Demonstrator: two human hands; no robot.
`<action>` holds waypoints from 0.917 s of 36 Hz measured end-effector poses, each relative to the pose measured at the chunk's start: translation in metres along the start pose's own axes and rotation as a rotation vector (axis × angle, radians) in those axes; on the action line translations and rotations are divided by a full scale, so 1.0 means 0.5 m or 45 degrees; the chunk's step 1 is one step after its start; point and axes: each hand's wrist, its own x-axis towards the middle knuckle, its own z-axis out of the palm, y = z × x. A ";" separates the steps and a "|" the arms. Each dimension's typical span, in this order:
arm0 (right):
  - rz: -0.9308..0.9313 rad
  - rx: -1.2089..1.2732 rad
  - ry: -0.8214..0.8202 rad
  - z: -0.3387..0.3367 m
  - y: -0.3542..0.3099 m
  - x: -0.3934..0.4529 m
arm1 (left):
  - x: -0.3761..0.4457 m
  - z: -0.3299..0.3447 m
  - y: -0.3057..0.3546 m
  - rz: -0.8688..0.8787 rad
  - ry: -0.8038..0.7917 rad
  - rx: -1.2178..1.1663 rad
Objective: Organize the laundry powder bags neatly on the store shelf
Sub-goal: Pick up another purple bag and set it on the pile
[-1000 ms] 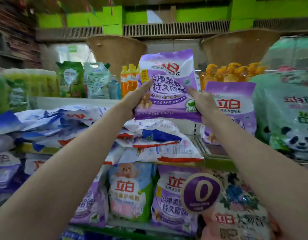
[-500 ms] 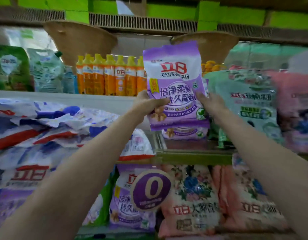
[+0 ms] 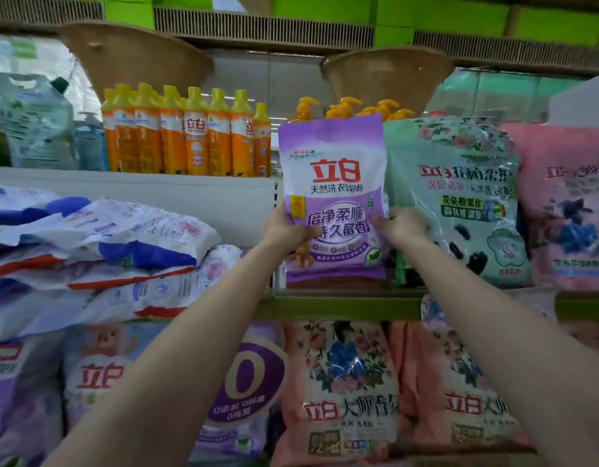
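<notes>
A purple laundry powder bag [image 3: 333, 170] stands upright on the middle shelf [image 3: 341, 303], its bottom edge at the shelf's surface. My left hand [image 3: 286, 227] grips its left edge and my right hand [image 3: 397, 227] grips its right edge, thumbs on the front. A mint green bag with a panda [image 3: 459, 203] stands right beside it, then a pink bag [image 3: 571, 210]. Whether another purple bag stands behind it is hidden.
A loose pile of white, blue and red bags [image 3: 99, 257] lies to the left on the same shelf. Orange bottles [image 3: 186, 136] line the shelf behind. Floral pink bags [image 3: 345, 382] and purple bags [image 3: 21, 399] fill the lower shelf, with a round purple tag [image 3: 247, 382].
Both hands carried the purple bag to the right and lowered it to the shelf next to the green panda bag. The purple bag seen behind it earlier is now covered.
</notes>
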 end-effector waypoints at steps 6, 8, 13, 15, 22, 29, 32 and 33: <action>0.078 -0.049 -0.081 0.004 0.004 0.030 | 0.022 0.006 -0.002 -0.027 -0.064 0.066; 0.144 -0.016 -0.121 0.009 0.013 0.038 | 0.022 0.007 -0.010 -0.070 -0.145 0.119; 0.277 0.234 -0.213 0.024 0.021 0.045 | 0.017 0.004 -0.027 -0.146 -0.276 0.081; 0.287 0.300 -0.217 0.027 0.020 0.037 | 0.015 0.005 -0.021 -0.182 -0.262 0.121; 0.032 -0.002 0.142 0.035 0.020 0.020 | 0.004 0.010 -0.006 -0.238 -0.068 0.490; -0.230 -0.186 0.470 0.024 -0.016 -0.015 | -0.021 -0.027 0.051 -0.127 0.036 0.625; -0.427 -0.203 0.484 0.029 -0.054 -0.020 | -0.028 -0.069 0.076 -0.063 0.078 0.694; -0.505 -0.211 0.479 0.034 -0.071 -0.025 | -0.028 -0.085 0.082 -0.026 0.100 0.721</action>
